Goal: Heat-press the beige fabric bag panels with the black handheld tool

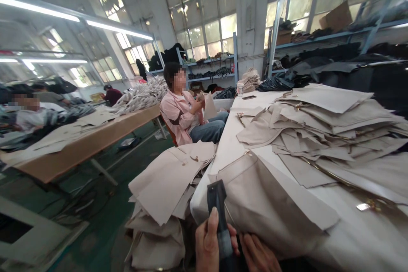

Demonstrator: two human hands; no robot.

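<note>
My left hand [208, 240] is closed around a long black hand-held tool [217, 208], thumb along its side and its blunt head pointing up; its exact kind is unclear. Beside it, my right hand [258, 253] has curled fingers gripping the lower edge of a beige fabric piece [255, 191]. This piece drapes over the near edge of the white table [344, 204], with a small gold fitting at its top edge. The tool's head lies against the fabric's left side. Part of both hands is cut off by the bottom of the view.
Beige pieces with gold zippers form a tall pile [318, 123] at right. Another stack [174, 178] hangs low at left. A seated person in pink [180, 110] handles a beige piece beyond it. A phone [249, 97] and cup [239, 88] stand farther back; another worktable [95, 140] is left.
</note>
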